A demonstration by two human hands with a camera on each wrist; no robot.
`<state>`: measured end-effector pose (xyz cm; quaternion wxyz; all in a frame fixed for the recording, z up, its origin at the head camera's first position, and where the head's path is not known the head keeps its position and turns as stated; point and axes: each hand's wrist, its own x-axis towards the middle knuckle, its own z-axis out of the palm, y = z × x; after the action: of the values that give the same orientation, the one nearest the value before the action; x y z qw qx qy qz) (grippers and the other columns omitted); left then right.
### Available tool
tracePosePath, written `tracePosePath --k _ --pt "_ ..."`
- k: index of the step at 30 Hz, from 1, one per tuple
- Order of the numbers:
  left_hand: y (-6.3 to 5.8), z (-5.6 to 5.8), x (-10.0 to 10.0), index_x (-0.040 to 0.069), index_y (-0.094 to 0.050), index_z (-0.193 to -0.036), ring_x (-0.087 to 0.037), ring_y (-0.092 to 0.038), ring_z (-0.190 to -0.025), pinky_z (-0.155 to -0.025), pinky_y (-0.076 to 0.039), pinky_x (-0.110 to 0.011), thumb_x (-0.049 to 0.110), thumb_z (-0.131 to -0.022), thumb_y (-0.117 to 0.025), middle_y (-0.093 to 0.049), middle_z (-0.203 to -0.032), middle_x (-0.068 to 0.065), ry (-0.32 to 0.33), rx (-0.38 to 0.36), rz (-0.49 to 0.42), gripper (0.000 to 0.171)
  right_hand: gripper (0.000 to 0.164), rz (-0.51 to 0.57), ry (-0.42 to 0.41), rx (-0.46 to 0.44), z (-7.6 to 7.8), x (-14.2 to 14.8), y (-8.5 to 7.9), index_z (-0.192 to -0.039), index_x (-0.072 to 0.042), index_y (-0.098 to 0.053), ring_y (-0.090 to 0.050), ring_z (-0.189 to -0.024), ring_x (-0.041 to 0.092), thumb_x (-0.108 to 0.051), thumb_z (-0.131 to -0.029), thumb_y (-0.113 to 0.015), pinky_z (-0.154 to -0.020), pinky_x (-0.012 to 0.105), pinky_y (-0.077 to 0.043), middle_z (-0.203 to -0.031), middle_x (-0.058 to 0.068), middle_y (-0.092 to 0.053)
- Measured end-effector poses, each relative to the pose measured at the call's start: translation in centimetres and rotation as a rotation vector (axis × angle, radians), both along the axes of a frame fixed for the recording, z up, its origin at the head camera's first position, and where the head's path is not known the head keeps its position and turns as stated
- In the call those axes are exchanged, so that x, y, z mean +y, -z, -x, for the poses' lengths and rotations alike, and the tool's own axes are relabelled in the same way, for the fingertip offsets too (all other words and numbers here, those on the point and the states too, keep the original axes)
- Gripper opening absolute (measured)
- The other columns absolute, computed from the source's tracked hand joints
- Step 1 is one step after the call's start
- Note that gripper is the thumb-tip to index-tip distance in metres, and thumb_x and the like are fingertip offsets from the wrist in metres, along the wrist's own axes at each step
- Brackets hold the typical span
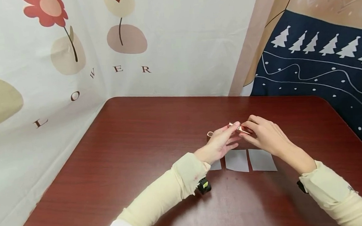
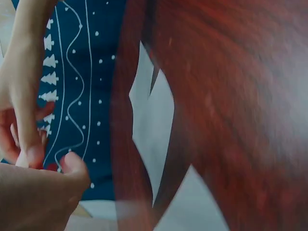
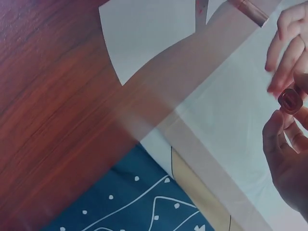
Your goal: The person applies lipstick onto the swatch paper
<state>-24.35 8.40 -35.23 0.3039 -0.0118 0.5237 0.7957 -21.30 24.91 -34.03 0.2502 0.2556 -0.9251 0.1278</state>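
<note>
Both hands meet above the table's right half around a small shiny rose-gold tube, which looks like a lipstick. My left hand pinches its left end between thumb and fingers, with the other fingers stretched out below. At the other end, the fingertips of my right hand grip the tube. The right wrist view shows a rounded-square, dark reddish end of the lipstick facing the camera. Fingers cover most of it. Just behind my left hand stands another rose-gold piece with a ring-like rim.
White paper squares lie in a row under the hands: one at right, one in the middle, and one at left partly behind the left wrist. The dark red table meets printed cloth hangings at its back and sides.
</note>
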Motion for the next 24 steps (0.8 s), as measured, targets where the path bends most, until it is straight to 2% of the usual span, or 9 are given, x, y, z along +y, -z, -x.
tracePosePath --k 3,6,10,14,16,20,22,24 --pt "0.0 -0.3 0.6 0.007 -0.065 -0.107 -0.017 -0.061 -0.088 -0.089 -0.044 -0.040 0.026 -0.091 -0.061 -0.066 -0.095 -0.002 -0.064 -0.059 -0.049 0.025 0.019 -0.005 -0.002 0.008 0.0 -0.2 0.1 -0.086 -0.006 -0.065 -0.044 -0.060 0.012 -0.014 -0.073 -0.077 -0.048 0.028 -0.040 -0.076 0.000 -0.050" --pt "0.1 -0.5 0.9 0.007 -0.066 -0.107 -0.017 -0.060 -0.087 -0.087 -0.044 -0.039 0.028 -0.091 -0.062 -0.065 -0.093 -0.003 -0.118 -0.090 -0.072 0.027 0.025 0.043 0.006 -0.004 0.0 -0.5 0.2 -0.092 -0.004 -0.066 -0.047 -0.063 0.012 -0.011 -0.072 -0.079 -0.051 0.030 -0.044 -0.080 0.001 -0.054" --pt "0.1 -0.6 0.8 0.005 -0.066 -0.110 -0.019 -0.061 -0.093 -0.093 -0.041 -0.042 0.030 -0.090 -0.063 -0.066 -0.097 -0.004 -0.168 -0.112 -0.086 0.032 0.030 0.158 -0.011 -0.035 -0.1 -0.8 0.5 -0.095 -0.003 -0.063 -0.053 -0.068 0.013 -0.006 -0.071 -0.080 -0.058 0.031 -0.047 -0.084 0.002 -0.058" --pt "0.1 -0.7 0.9 0.005 -0.067 -0.111 -0.019 -0.061 -0.097 -0.097 -0.036 -0.045 0.029 -0.089 -0.064 -0.068 -0.100 -0.005 -0.201 -0.130 -0.096 0.033 0.025 0.236 -0.038 -0.070 -0.1 -0.9 0.8 -0.096 -0.002 -0.063 -0.055 -0.073 0.014 -0.006 -0.075 -0.077 -0.062 0.032 -0.047 -0.087 0.004 -0.061" --pt "0.1 -0.7 1.0 0.005 -0.067 -0.112 -0.018 -0.061 -0.098 -0.098 -0.035 -0.046 0.029 -0.089 -0.064 -0.068 -0.102 -0.006 -0.212 -0.138 -0.105 0.034 0.020 0.282 -0.041 -0.138 -0.2 -1.0 0.8 -0.098 -0.001 -0.064 -0.058 -0.068 0.014 -0.008 -0.081 -0.072 -0.059 0.030 -0.049 -0.091 0.006 -0.063" --pt "0.1 -0.8 1.3 0.004 -0.067 -0.113 -0.018 -0.060 -0.100 -0.100 -0.032 -0.047 0.030 -0.089 -0.064 -0.067 -0.107 -0.007 -0.234 -0.161 -0.132 0.035 0.020 0.417 -0.006 -0.352 -0.5 -1.0 0.9 -0.106 -0.001 -0.062 -0.060 -0.052 0.018 -0.014 -0.091 -0.061 -0.048 0.026 -0.049 -0.098 0.013 -0.064" --pt "0.2 -0.9 1.4 0.004 -0.067 -0.113 -0.019 -0.060 -0.101 -0.101 -0.031 -0.048 0.030 -0.089 -0.063 -0.067 -0.108 -0.007 -0.251 -0.182 -0.144 0.036 0.025 0.480 0.020 -0.445 -0.7 -1.0 0.8 -0.110 -0.001 -0.060 -0.060 -0.048 0.021 -0.019 -0.093 -0.059 -0.047 0.026 -0.049 -0.101 0.015 -0.063" --pt "0.3 -1.0 1.6 0.003 -0.067 -0.113 -0.020 -0.060 -0.102 -0.101 -0.030 -0.048 0.031 -0.090 -0.062 -0.067 -0.109 -0.008 -0.264 -0.195 -0.151 0.036 0.028 0.519 0.039 -0.488 -0.8 -1.1 0.8 -0.111 -0.001 -0.058 -0.060 -0.051 0.022 -0.021 -0.092 -0.061 -0.049 0.028 -0.050 -0.102 0.017 -0.062"
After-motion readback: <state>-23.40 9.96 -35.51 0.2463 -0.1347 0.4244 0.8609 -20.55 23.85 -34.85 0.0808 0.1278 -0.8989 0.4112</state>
